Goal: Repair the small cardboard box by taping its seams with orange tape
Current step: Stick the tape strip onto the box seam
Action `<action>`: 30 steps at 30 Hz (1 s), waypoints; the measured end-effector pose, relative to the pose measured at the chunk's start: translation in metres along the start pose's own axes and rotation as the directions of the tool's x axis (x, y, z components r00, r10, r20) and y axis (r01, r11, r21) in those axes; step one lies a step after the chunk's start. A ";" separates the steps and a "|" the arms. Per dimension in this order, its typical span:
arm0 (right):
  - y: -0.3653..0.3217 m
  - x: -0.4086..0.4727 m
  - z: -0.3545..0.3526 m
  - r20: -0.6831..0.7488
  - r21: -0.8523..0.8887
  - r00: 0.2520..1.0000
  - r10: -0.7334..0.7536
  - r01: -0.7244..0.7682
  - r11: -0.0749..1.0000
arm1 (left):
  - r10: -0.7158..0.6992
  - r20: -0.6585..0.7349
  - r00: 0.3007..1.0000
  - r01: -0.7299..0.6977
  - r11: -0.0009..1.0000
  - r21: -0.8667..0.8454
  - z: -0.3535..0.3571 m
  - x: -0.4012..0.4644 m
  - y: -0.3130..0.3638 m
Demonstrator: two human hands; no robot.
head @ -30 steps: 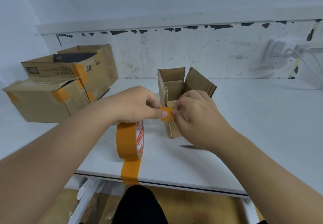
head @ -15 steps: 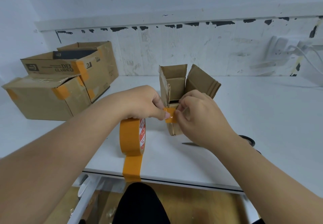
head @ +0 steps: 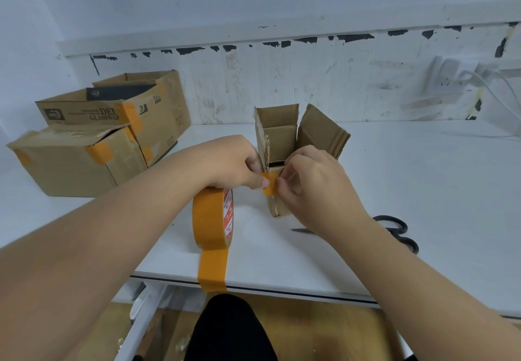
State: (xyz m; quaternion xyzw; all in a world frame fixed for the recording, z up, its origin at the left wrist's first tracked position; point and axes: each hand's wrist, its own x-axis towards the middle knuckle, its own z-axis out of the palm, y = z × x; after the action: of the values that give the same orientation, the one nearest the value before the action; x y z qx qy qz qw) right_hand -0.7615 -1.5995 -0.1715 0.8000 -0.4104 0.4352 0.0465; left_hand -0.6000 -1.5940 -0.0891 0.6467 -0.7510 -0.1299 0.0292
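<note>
A small cardboard box (head: 282, 135) stands upright at the table's middle with its top flaps open. A short piece of orange tape (head: 271, 183) lies over the box's near vertical corner. My left hand (head: 239, 163) pinches the tape's left side with thumb and fingers. My right hand (head: 315, 183) pinches its right side, fingers curled against the box front. An orange tape roll (head: 212, 218) stands on edge below my left hand, its loose end stuck over the table's front edge.
Two larger cardboard boxes (head: 84, 157) with orange tape patches sit at the left. Black scissors (head: 394, 231) lie right of my right forearm. The white table (head: 423, 191) ends near me; a power strip and cables (head: 462, 78) hang on the back wall.
Both hands and the tape piece have stayed at the box's near corner, with the fingers shifting slightly on the tape. The view has tilted, showing the scissors.
</note>
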 end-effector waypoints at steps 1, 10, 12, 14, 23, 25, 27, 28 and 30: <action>0.000 0.000 0.001 -0.010 -0.002 1.000 -0.002 0.002 1.000 | 0.006 -0.008 1.000 -0.006 1.000 0.004 0.000 0.000 0.000; 0.003 0.001 0.006 -0.046 0.020 0.999 -0.004 0.005 1.000 | 0.025 -0.061 0.998 -0.016 0.989 0.145 0.001 -0.001 0.006; 0.003 0.002 0.005 -0.036 0.021 0.999 -0.006 0.007 1.000 | 0.024 -0.053 0.998 -0.016 0.988 0.153 0.001 -0.002 0.007; 0.005 0.002 0.004 -0.020 0.024 1.000 -0.015 0.016 1.000 | 0.019 -0.030 0.999 -0.016 0.993 0.117 0.001 -0.003 0.008; 0.010 -0.001 0.000 0.039 0.045 0.997 -0.064 0.062 0.997 | 0.003 0.038 0.999 -0.004 1.000 0.031 0.003 -0.006 0.008; 0.011 -0.001 0.001 0.039 0.036 0.997 -0.067 0.065 0.997 | -0.013 0.025 1.000 0.012 0.997 0.070 0.004 -0.005 0.010; 0.010 -0.001 0.001 0.031 0.026 0.997 -0.065 0.064 0.998 | -0.035 -0.013 0.999 0.036 0.989 0.146 0.006 -0.003 0.012; 0.009 -0.001 0.001 0.022 0.023 0.998 -0.066 0.065 0.998 | -0.050 -0.035 0.998 0.055 0.981 0.188 0.007 -0.002 0.013; 0.007 -0.001 0.000 0.006 0.025 0.998 -0.060 0.060 0.998 | -0.089 -0.061 0.994 0.100 0.969 0.224 0.006 -0.001 0.013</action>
State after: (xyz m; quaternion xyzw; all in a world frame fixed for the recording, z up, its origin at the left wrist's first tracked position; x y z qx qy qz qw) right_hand -0.7667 -1.6036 -0.1749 0.8140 -0.3809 0.4358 0.0479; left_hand -0.6133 -1.5899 -0.0922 0.6839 -0.7283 -0.0281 -0.0322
